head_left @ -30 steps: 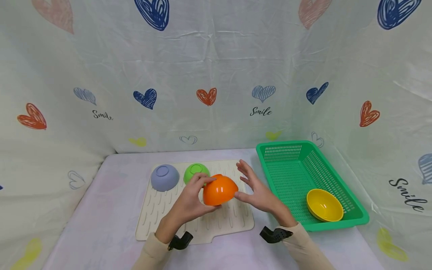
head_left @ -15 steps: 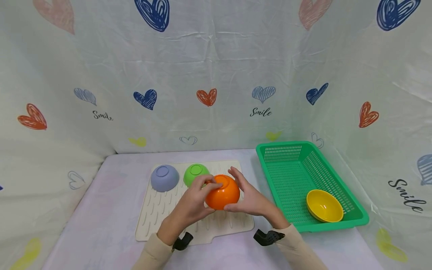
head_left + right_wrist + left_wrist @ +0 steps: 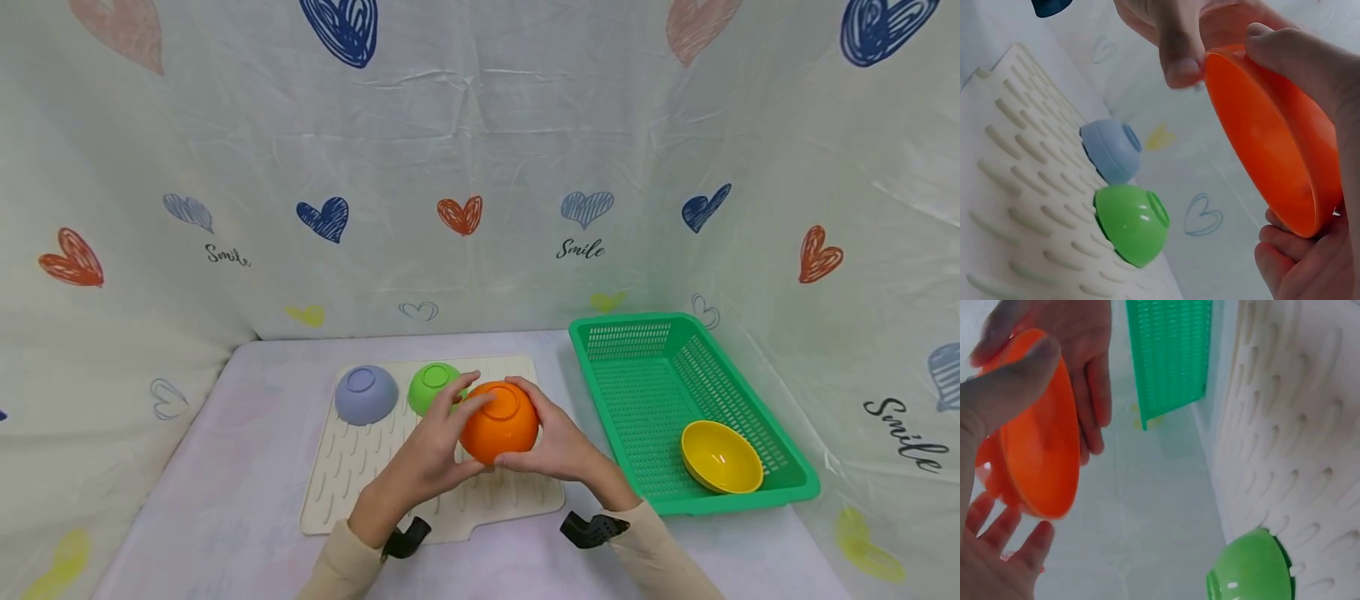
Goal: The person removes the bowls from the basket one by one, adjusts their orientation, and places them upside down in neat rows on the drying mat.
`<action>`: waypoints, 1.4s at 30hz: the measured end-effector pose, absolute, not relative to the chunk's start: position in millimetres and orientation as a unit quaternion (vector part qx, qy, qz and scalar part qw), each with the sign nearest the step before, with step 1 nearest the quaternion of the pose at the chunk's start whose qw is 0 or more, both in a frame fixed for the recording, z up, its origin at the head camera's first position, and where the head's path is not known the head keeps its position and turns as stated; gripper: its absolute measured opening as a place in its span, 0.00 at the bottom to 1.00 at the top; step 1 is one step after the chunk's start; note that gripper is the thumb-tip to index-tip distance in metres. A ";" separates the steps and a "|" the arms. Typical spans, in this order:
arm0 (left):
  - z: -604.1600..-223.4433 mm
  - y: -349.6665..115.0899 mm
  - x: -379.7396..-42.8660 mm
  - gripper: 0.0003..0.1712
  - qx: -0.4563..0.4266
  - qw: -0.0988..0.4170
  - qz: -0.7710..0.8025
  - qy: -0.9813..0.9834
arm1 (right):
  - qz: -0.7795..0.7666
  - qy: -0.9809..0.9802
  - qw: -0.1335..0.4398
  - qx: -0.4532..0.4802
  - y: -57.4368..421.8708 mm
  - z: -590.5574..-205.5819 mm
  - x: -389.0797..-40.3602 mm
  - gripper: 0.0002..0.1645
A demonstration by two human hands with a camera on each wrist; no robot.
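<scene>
An orange bowl point(image 3: 498, 429) is held above the ribbed cream mat point(image 3: 360, 467), base turned up and toward the head camera, hollow side facing away. My right hand point(image 3: 558, 437) grips its right side, thumb near the rim and fingers around the far side. On the other side, my left hand point(image 3: 431, 442) holds it more loosely: the thumb is at the rim point(image 3: 1209, 56), and the spread fingers curve around the outside. A blue bowl point(image 3: 366, 396) and a green bowl point(image 3: 433, 385) rest upside down along the mat's back edge.
A green basket point(image 3: 626, 400) stands right of the mat, with a yellow bowl point(image 3: 722, 457) upright in its near right corner. Hanging sheets printed with hearts enclose the table point(image 3: 225, 467) at the back and sides. Each wrist wears a black camera.
My right hand has come in from the right and taken hold of the orange bowl. The bowl has turned its base toward the head camera. My left fingers have spread somewhat.
</scene>
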State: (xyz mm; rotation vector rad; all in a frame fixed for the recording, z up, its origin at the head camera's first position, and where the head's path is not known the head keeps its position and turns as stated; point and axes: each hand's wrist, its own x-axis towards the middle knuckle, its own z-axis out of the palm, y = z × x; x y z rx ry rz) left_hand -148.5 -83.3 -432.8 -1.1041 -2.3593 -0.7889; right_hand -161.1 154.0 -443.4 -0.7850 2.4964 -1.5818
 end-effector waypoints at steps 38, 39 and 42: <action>-448.5 -87.7 -160.1 0.57 -0.308 0.086 -0.476 -0.819 | -0.491 0.799 -0.063 -0.341 158.8 -444.4 -162.2 0.55; -449.2 -86.7 -161.0 0.57 -0.305 0.082 -0.484 -0.816 | -0.491 0.799 -0.065 -0.341 159.3 -444.4 -162.7 0.54; -450.8 -83.4 -164.3 0.57 -0.296 0.067 -0.506 -0.807 | -0.488 0.801 -0.074 -0.338 160.9 -444.9 -165.2 0.53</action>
